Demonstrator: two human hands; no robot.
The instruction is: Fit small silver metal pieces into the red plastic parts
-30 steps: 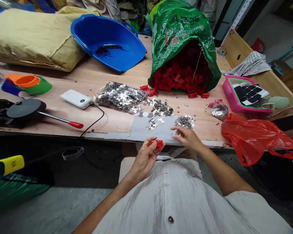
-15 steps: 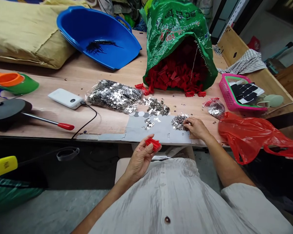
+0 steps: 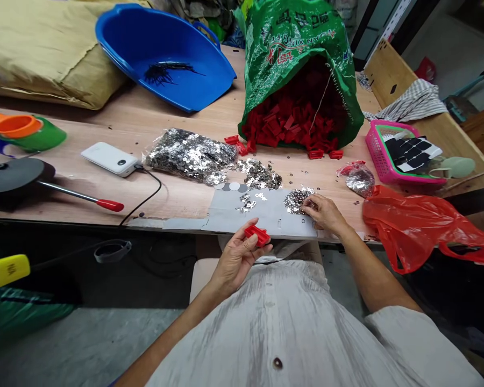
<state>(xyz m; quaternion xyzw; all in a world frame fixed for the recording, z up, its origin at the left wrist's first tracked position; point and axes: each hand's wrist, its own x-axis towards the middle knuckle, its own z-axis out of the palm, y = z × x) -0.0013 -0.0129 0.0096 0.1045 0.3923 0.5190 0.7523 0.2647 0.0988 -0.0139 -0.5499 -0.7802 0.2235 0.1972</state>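
Just off the table's front edge, my left hand (image 3: 236, 258) is closed on a red plastic part (image 3: 257, 235), held between thumb and fingers. My right hand (image 3: 325, 214) has its fingers pinched together at the edge of a pile of small shiny metal pieces (image 3: 296, 200). Whether a piece is between those fingertips is too small to make out. The pile lies on a grey sheet (image 3: 242, 219). A few flat metal clips (image 3: 247, 204) lie on its left part, and a larger heap of them (image 3: 261, 174) is behind.
A clear bag of metal clips (image 3: 191, 156) lies left of the heaps. A green sack (image 3: 290, 70) spills red plastic parts (image 3: 282, 126). Around stand a blue basin (image 3: 189, 91), white power bank (image 3: 109, 158), lever tool (image 3: 16, 180), pink basket (image 3: 381, 161) and red plastic bag (image 3: 411, 226).
My left hand has shifted slightly right and turned the red part a little, so more of its hollow side shows. My right hand stays at the metal pile.
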